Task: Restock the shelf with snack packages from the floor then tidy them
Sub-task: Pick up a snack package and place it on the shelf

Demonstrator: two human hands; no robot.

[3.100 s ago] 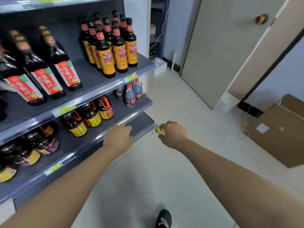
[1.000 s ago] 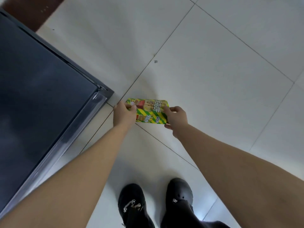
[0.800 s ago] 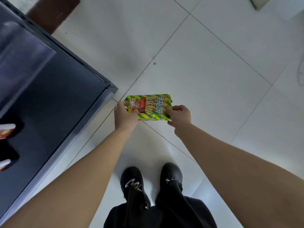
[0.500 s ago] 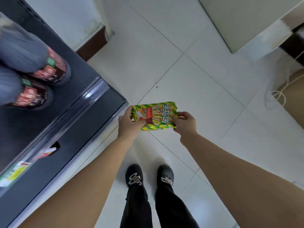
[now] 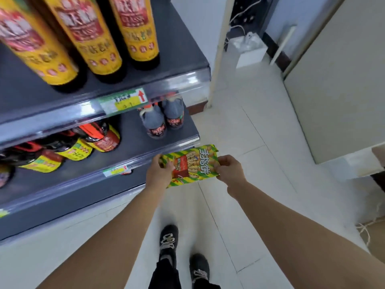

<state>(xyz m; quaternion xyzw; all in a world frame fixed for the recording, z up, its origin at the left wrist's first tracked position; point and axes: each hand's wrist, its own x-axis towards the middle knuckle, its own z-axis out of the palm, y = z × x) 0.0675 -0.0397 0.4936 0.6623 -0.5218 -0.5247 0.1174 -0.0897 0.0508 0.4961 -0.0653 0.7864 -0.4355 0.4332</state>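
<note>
glossy snack package (image 5: 192, 165), floor (image 5: 260, 142) – smooth tile

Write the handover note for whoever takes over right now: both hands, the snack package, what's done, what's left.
Left hand: grips the left end of the green-and-yellow striped snack package.
Right hand: pinches its right end.
Package: off the floor, held in the air by the right end of the dark grey metal shelf; on no shelf yet.
Done: pickup.
Left: set it on the shelf, then tidy.
</note>
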